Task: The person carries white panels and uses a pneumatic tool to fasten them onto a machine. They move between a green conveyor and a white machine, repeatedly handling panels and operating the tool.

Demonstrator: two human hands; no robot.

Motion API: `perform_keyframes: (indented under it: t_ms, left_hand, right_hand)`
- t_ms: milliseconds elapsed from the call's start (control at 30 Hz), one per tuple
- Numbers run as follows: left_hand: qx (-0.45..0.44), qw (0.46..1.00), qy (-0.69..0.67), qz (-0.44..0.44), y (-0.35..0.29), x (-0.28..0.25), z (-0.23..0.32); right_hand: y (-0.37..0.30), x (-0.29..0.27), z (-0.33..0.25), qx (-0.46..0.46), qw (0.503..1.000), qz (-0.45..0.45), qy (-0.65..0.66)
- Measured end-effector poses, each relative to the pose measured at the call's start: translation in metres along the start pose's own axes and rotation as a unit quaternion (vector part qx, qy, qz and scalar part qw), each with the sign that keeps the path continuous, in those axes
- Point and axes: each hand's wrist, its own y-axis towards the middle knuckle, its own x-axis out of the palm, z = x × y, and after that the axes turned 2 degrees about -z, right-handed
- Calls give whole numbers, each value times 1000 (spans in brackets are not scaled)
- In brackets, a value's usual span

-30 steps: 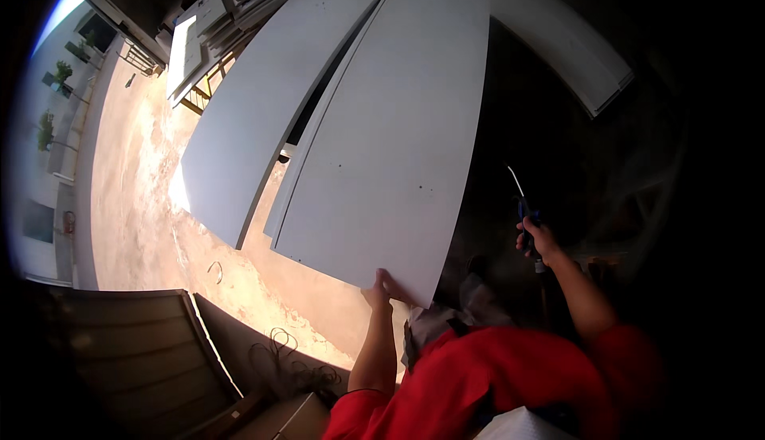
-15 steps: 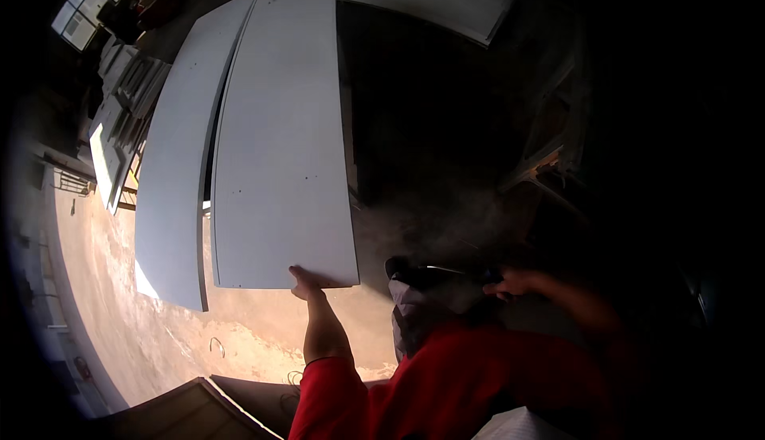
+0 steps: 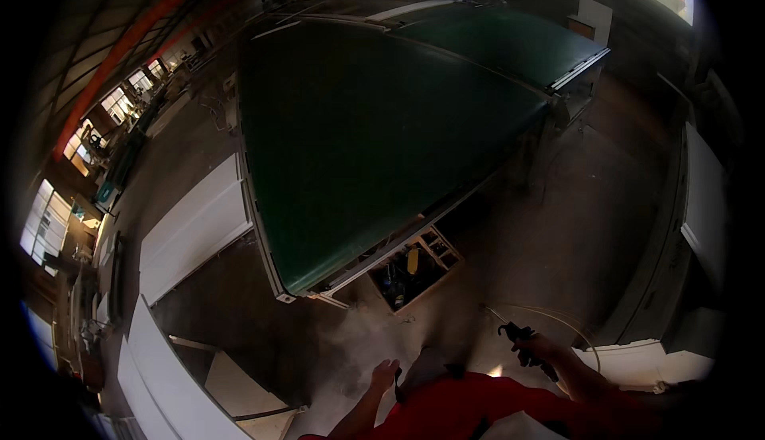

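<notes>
My right hand [image 3: 543, 349] is closed round a black air blow gun [image 3: 519, 333] with a thin metal nozzle, which points up and to the left. A thin pale hose [image 3: 588, 336] curves through the space beside that hand. Low in front of my body, my left hand [image 3: 386, 375] hangs beside the grey trousers [image 3: 426, 368], its fingers loosely bent and apart from the panels. I see nothing held in it, though the fingers are small and dim. White panels [image 3: 171, 368] lie at the lower left, beyond reach of the left hand's fingers.
A large green belt table [image 3: 358, 153] fills the middle, its near corner jutting toward me. Beneath its edge stands an open wooden box [image 3: 426, 285] with tools and a yellow item. Another white panel [image 3: 199, 225] lies left of the table; pale boards [image 3: 705, 201] stand at the right.
The view has swung from the white panels to the green table. My left hand has let go of a panel's edge and come beside my body. The blow gun now shows clearly.
</notes>
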Motion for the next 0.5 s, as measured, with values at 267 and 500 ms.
perform_keyframes:
  t_ms: [267,500]
  left_hand:
    - [-113,955,-275,19,384,-131,161]
    - [85,952,-271,-110,611,-140,455]
  right_hand:
    - [-13,-229,19,-71,932,220,278]
    - [-13,-371,17,-12,899,283,333]
